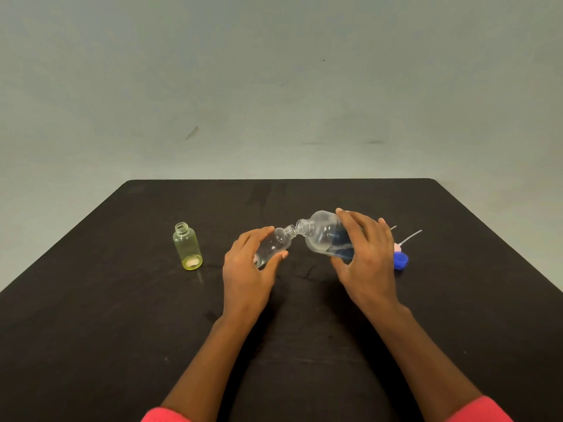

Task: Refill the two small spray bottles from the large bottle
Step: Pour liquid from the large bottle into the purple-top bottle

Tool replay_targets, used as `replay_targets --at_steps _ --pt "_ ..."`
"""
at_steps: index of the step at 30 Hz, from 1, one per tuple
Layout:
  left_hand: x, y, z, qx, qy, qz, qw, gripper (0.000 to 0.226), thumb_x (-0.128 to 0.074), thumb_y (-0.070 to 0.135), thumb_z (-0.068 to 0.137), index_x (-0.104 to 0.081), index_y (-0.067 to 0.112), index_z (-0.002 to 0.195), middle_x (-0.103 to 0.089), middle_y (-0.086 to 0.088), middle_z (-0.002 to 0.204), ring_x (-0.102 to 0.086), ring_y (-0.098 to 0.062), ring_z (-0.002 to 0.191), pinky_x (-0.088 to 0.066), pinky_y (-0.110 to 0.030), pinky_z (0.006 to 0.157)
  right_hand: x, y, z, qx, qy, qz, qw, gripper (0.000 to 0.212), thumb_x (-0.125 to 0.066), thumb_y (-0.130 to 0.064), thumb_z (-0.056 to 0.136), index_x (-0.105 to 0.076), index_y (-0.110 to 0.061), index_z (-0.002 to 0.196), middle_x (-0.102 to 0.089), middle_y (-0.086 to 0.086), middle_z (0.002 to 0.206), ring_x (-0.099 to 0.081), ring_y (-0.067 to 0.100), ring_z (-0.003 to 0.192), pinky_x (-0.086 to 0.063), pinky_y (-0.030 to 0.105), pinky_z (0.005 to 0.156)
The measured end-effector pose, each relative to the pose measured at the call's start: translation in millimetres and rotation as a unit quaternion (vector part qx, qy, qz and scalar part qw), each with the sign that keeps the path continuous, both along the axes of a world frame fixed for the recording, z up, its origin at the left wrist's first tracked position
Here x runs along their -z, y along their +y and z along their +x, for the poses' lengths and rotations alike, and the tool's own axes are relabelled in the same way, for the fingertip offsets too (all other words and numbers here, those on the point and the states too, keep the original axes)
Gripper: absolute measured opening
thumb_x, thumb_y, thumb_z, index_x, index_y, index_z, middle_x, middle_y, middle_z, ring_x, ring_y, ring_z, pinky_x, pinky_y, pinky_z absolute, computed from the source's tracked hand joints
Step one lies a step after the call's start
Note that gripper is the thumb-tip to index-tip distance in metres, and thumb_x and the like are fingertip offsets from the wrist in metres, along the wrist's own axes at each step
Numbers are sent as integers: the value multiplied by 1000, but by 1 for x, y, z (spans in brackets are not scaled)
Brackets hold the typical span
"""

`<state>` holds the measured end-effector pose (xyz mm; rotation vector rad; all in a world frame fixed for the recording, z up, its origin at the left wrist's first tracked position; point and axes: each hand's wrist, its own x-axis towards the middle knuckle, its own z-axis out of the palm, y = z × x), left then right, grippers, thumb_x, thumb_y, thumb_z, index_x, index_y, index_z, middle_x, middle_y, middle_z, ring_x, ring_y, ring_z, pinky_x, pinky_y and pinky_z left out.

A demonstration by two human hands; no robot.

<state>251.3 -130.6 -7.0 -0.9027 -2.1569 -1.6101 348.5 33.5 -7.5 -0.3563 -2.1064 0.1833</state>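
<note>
My right hand (364,254) grips the large clear bottle (324,234), tipped over to the left with its open neck down; blue liquid shows in its lower part. My left hand (246,269) holds a small clear bottle (275,245), tilted to the right, its open mouth touching the large bottle's mouth. A second small bottle, yellow-tinted (186,246), stands upright and uncapped on the black table (122,315), well to the left of my left hand.
Behind my right hand lie a blue cap (400,260) and a pink spray head (397,247) with thin white dip tubes (411,236). The table's far edge meets a plain grey wall. Pink sleeves show at the bottom.
</note>
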Motion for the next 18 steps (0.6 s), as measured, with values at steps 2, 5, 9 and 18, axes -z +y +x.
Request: replay_targets --at_steps 2,5,9,18 --pt "0 0 -1 -1 0 -1 1000 41 -79 18 74 -64 27 111 -63 13 109 -59 -7 103 -47 -41 93 0 0 0 2 -4 2 1000 80 -84 -2 59 -53 -14 132 -58 5 121 -53 22 115 -28 49 112" --pt "1 0 -2 -1 -2 -1 1000 41 -79 18 73 -65 26 111 -63 11 110 -59 -7 103 -47 -41 93 0 0 0 1 -4 0 1000 81 -84 -3 58 -52 -16 132 -58 5 121 -53 22 115 -30 51 111" --pt "1 0 -1 -4 -2 -2 1000 41 -79 18 73 -65 25 111 -63 12 109 -59 -7 103 -47 -40 93 -1 0 0 6 -9 6 1000 84 -86 -3 57 -51 -15 132 -58 6 121 -52 22 116 -31 53 110" --pt "2 0 -1 -6 9 -23 1000 42 -79 17 73 -65 24 112 -61 13 109 -57 -3 103 -38 -7 90 -2 0 1 18 -10 21 1000 82 -85 -2 57 -53 -14 131 -58 6 121 -51 22 117 -27 50 112"
